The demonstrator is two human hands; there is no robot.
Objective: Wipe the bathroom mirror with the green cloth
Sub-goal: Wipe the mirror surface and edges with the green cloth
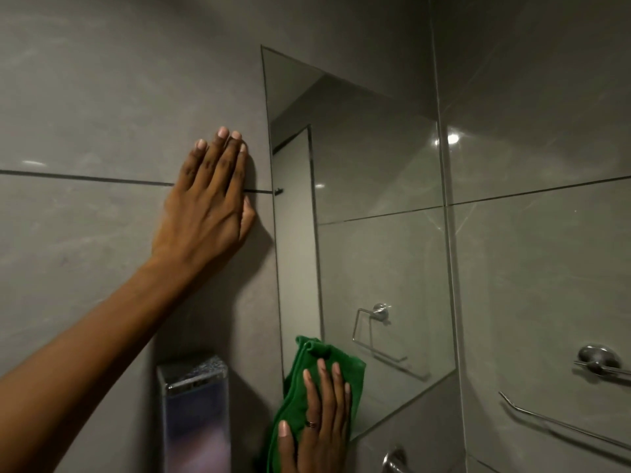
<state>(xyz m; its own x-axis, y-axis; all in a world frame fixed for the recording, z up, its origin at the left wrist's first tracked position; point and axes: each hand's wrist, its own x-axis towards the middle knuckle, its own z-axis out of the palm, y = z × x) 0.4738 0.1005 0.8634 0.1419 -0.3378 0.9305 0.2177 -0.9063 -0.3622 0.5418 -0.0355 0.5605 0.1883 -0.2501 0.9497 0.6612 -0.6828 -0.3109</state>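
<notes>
The bathroom mirror (pixel 368 206) hangs on the grey tiled wall, tall and frameless, seen at a slant. A folded green cloth (pixel 304 380) lies flat against the mirror's lower left corner. My right hand (pixel 317 425) presses on the cloth with spread fingers, a ring on one finger. My left hand (pixel 208 196) rests flat on the wall tile just left of the mirror's edge, fingers together, holding nothing.
A wall-mounted soap dispenser (pixel 194 414) sits below my left arm, left of the cloth. Chrome towel rails (pixel 597 361) are fixed to the right-hand wall. A chrome tap (pixel 394 460) shows at the bottom edge. A towel ring (pixel 379 314) is reflected in the mirror.
</notes>
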